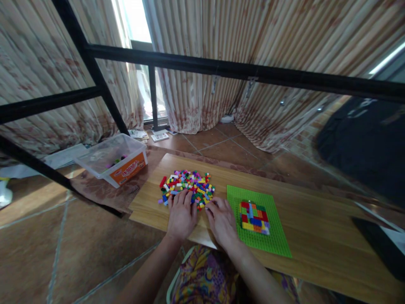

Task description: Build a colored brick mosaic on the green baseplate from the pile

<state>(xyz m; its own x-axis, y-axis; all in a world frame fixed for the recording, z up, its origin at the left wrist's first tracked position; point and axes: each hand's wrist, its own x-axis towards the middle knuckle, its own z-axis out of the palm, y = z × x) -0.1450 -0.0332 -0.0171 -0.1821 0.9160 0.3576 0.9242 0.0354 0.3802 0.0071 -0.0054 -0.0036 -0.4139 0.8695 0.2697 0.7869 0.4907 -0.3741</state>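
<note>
Many small toy bricks (186, 181) of mixed colours lie in a loose heap on the wooden table (303, 219). Over the heap's near edge, my left hand (182, 215) rests with its fingers spread among the bricks. My right hand (223, 219) is at the heap's right corner, thumb and fingers drawn together in a pinch; whatever is between them is too small to name. To the right of this hand lies a green baseplate (278, 236). A flat, multicoloured block of joined bricks (253, 217) sits on it.
A clear plastic tub (95, 162) with an orange label stands left of the table, some bricks inside. A black metal frame (190, 59) crosses in front of the curtains (202, 101). A dark flat object (376, 240) lies at the table's right end.
</note>
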